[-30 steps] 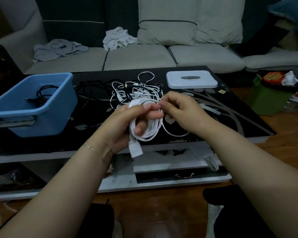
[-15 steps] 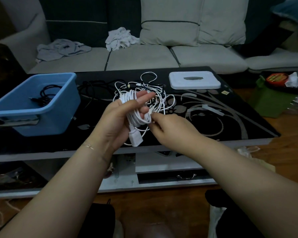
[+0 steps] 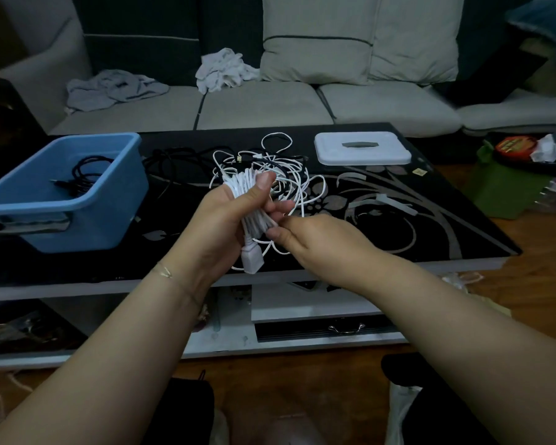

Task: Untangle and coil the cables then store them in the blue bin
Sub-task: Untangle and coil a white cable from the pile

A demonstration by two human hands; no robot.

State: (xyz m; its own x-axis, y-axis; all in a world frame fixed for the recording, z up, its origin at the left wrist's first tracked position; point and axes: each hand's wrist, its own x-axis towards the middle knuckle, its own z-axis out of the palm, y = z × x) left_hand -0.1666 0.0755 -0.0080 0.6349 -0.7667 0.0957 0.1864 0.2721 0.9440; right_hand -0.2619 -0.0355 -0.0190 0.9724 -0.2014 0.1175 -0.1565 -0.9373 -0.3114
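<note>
The white cable is gathered into a bundle of many parallel loops, bunched tight in the middle and fanning out above the grip. Its blocky white plug hangs from the lower end of the bundle, and a thin loose strand curves beneath it. The left hand grips the bundle, thumb across the front and fingers curled round from behind. The right hand pinches a strand at the bundle's lower right side, fingers curled in close. The bundle is held in the air over the near edge of the black table, to the right of the blue bin.

The table has a glossy black top with a pale floral pattern. The blue bin stands on its left part with a coiled black cable inside. Right of the bin lie a heap of black cables and then a tangle of white cables, directly behind the held bundle. Farther right of the bin, at the table's far side, lies a white lid with a grey handle. Beyond the table stands a grey sofa with crumpled cloths and pale cushions. The floor is wood.

Compared with half a second ago, the left thumb has closed over the bundle, where the fingers were more extended, and the right hand stays at the lower right of the loops, now slightly higher against them.
</note>
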